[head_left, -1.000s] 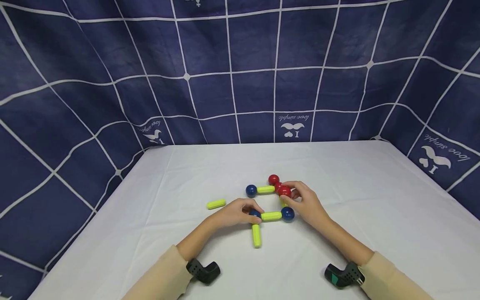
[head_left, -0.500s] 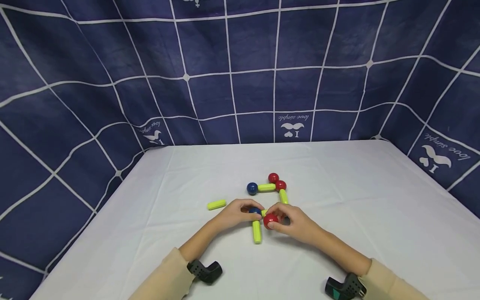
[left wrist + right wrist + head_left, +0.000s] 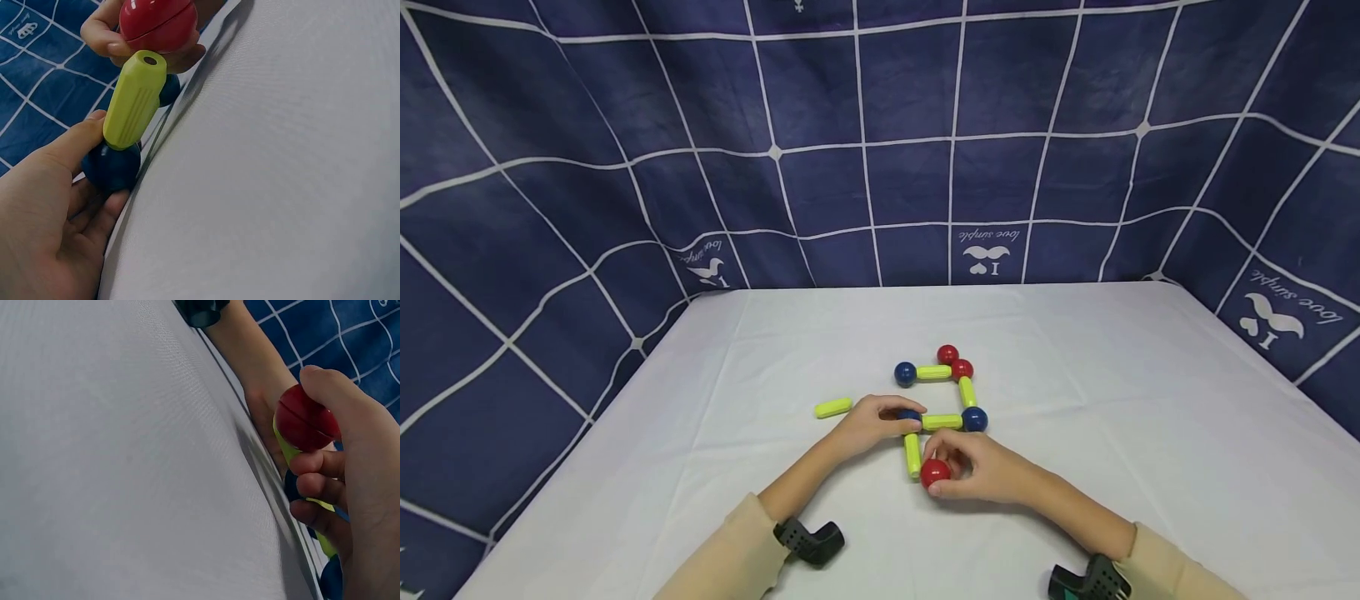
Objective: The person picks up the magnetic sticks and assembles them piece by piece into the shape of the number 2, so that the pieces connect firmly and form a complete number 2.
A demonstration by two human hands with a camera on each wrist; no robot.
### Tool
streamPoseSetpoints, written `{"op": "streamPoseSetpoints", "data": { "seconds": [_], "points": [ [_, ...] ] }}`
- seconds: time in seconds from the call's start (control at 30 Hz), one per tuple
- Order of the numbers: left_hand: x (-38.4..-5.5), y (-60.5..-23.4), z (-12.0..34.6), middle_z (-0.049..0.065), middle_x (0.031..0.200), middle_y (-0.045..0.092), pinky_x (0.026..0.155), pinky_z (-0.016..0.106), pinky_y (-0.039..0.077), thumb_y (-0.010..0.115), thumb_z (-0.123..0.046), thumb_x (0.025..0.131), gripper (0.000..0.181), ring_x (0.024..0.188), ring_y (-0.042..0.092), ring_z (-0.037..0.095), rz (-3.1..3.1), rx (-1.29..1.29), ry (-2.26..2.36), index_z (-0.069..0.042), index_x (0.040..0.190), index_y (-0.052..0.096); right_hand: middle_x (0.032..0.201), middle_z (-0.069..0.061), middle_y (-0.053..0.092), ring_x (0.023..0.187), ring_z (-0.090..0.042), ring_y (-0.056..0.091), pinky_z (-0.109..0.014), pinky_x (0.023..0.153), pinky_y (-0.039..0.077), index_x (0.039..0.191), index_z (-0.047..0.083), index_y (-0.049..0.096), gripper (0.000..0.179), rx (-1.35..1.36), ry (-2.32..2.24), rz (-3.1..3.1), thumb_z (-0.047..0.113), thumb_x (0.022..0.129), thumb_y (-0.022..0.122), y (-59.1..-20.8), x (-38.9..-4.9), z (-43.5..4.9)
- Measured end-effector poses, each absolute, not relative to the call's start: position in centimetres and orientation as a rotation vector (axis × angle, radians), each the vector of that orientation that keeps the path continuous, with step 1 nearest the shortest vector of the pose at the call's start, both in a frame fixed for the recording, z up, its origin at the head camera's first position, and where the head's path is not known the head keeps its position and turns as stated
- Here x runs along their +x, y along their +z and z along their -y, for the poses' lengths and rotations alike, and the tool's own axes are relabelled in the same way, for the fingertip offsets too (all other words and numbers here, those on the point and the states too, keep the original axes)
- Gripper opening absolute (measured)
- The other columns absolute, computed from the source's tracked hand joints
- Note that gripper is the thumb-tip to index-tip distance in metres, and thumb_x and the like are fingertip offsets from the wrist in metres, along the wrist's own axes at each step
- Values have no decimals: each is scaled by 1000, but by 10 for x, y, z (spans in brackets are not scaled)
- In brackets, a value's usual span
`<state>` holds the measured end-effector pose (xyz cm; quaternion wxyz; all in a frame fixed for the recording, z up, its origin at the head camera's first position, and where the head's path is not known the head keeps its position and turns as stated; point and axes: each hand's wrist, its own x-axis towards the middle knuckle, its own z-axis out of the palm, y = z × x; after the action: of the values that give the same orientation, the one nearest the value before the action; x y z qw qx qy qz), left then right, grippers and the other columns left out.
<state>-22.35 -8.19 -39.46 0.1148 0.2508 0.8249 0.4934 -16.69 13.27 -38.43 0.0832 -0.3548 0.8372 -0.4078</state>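
My left hand [image 3: 874, 427] grips a blue ball [image 3: 112, 166] between thumb and fingers. From that ball a yellow-green rod [image 3: 134, 103] points toward me, its free end showing a small dark disc. In my right hand [image 3: 988, 472] a red ball [image 3: 935, 473] is pinched between thumb and fingers, right beside the free end of that rod. Another yellow-green rod [image 3: 942, 422] runs from the held blue ball to a second blue ball [image 3: 974, 419]. A third rod [image 3: 967, 392] leads on to a red ball [image 3: 962, 370] farther back.
Behind, a rod [image 3: 934, 372] joins that red ball to a blue ball [image 3: 906, 373], and one more red ball [image 3: 947, 355] touches the corner. A loose yellow-green rod [image 3: 833, 407] lies left on the white-covered table [image 3: 1075, 358]. A navy checked curtain [image 3: 910, 183] encloses the sides and back.
My right hand has brought the red ball from the back corner of the assembly toward me, down to the near rod's free end. My left hand keeps its grip on the blue ball.
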Motion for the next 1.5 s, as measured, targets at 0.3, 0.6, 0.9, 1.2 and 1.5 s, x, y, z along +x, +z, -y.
{"op": "streamPoseSetpoints", "data": {
  "seconds": [0.3,0.6,0.9,1.2,1.5],
  "points": [
    [-225,-394,83,-2,107,66,84,24,44,62,-31,85,27,94,57,9,-2405,738,1449,-21,110,65,87,17,59,77,4,50,-14,68,44,102,29,59,31,-1325,-921,-2608,49,78,64,-385,-162,-125],
    [-227,-394,83,-3,110,65,86,25,44,60,-34,86,31,97,56,9,-2406,755,1430,-19,113,64,93,16,63,79,5,50,-11,70,41,109,28,59,34,-1560,-749,-2726,49,82,60,-387,-163,-123],
    [-226,-394,84,2,112,64,86,25,44,62,-30,86,31,99,55,11,-2404,763,1451,-17,113,63,97,16,60,82,3,50,-15,71,44,112,30,58,31,-1337,-885,-2645,45,85,58,-388,-163,-122],
    [-228,-394,83,-1,112,64,85,24,45,60,-33,86,31,97,56,10,-2432,776,1432,-18,113,63,93,17,59,79,3,48,-13,69,43,112,32,57,32,-1360,-873,-2669,46,84,58,-387,-164,-123],
    [-226,-394,85,-3,111,65,87,25,45,61,-31,86,31,99,56,10,-2425,758,1406,-18,115,63,80,13,55,70,3,46,-15,61,42,113,29,57,30,-1208,-1057,-2503,41,85,60,-387,-166,-123]
  ]
}}
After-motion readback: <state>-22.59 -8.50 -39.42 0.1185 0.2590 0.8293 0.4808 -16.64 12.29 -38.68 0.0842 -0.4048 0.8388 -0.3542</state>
